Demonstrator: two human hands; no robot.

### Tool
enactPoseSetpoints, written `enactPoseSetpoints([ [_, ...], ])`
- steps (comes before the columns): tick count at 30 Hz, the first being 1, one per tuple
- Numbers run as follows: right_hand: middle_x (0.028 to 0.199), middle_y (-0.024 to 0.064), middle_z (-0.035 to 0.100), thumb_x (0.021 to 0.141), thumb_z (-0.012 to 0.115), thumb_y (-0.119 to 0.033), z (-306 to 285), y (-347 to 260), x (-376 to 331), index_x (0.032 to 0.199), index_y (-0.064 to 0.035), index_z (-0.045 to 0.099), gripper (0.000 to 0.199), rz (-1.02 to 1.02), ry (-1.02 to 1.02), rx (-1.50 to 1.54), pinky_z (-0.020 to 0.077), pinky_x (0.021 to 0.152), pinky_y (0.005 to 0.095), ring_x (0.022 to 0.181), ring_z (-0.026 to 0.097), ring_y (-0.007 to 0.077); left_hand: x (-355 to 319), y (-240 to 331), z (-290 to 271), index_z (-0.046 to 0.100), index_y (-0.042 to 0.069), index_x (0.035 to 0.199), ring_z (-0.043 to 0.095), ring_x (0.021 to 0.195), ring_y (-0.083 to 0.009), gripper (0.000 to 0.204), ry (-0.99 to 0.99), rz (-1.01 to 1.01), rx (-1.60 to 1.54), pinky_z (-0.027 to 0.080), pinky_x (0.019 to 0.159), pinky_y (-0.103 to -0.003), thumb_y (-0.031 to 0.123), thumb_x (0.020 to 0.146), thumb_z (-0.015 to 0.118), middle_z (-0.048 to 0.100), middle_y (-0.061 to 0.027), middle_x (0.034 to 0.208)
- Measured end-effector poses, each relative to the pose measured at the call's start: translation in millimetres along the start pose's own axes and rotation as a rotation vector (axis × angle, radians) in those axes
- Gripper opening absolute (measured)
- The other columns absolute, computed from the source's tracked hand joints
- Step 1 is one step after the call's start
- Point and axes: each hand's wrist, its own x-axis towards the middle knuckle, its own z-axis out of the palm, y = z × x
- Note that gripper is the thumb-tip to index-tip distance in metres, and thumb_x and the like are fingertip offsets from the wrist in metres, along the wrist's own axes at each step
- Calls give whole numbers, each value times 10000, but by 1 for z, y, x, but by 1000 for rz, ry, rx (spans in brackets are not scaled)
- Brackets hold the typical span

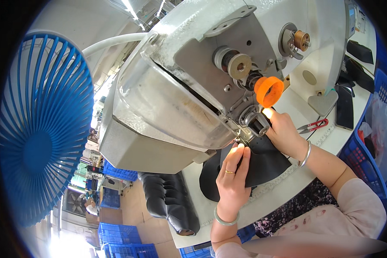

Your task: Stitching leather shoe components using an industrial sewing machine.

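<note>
A large white sewing machine fills the middle of the view, with an orange cap on its front. Under its needle lies a black piece of material. My left hand, with a ring and a pale bangle, presses fingertips on the black piece right beside the needle. My right hand, with a silver bangle, rests on the far side of the same piece, next to the presser foot. Both hands hold the piece flat on the white table.
A blue fan stands close at the left. A stack of black pieces hangs off the table's near edge. Red-handled snips and a dark phone lie to the right. Blue crates stand at right and below.
</note>
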Motion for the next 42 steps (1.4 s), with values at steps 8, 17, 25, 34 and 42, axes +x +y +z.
enactPoseSetpoints([
  [8, 578, 202, 547, 912, 544, -269, -1, -7, 0, 975, 33, 525, 309, 15, 10, 34, 436, 514, 447, 556, 555, 395, -1, -3, -3, 611, -43, 1128, 578, 1071, -350, 654, 4, 17, -46, 496, 902, -380, -159, 488, 544, 563, -170, 1135],
  [17, 568, 213, 528, 914, 545, -271, 1, -6, 2, 826, 22, 481, 313, -9, 53, -1, 425, 504, 451, 549, 543, 401, 2, -1, -3, 623, -39, 1112, 586, 1053, -351, 525, -26, -17, 10, 476, 914, -390, -120, 596, 578, 580, -159, 1103],
  [25, 611, 227, 561, 909, 547, -258, 2, -14, 6, 864, 40, 509, 303, -5, 79, -37, 438, 548, 466, 594, 565, 406, 1, -11, -3, 598, -24, 1143, 571, 1091, -348, 662, -10, 35, 20, 522, 864, -379, -178, 499, 584, 550, -144, 1087],
  [34, 635, 228, 583, 909, 540, -316, -7, -10, 7, 910, 43, 522, 359, 11, -28, -82, 453, 569, 464, 611, 580, 406, 1, -8, 0, 607, -7, 1148, 582, 1054, -335, 635, -18, 53, 154, 518, 855, -372, -168, 535, 559, 548, -135, 1097],
  [42, 637, 213, 585, 898, 557, -372, 2, -4, 6, 903, 37, 525, 410, 34, -3, -54, 453, 568, 458, 618, 583, 399, -5, -21, 4, 651, -21, 1081, 588, 1048, -336, 585, 84, -62, -262, 485, 903, -379, -150, 521, 540, 589, -134, 1077],
])
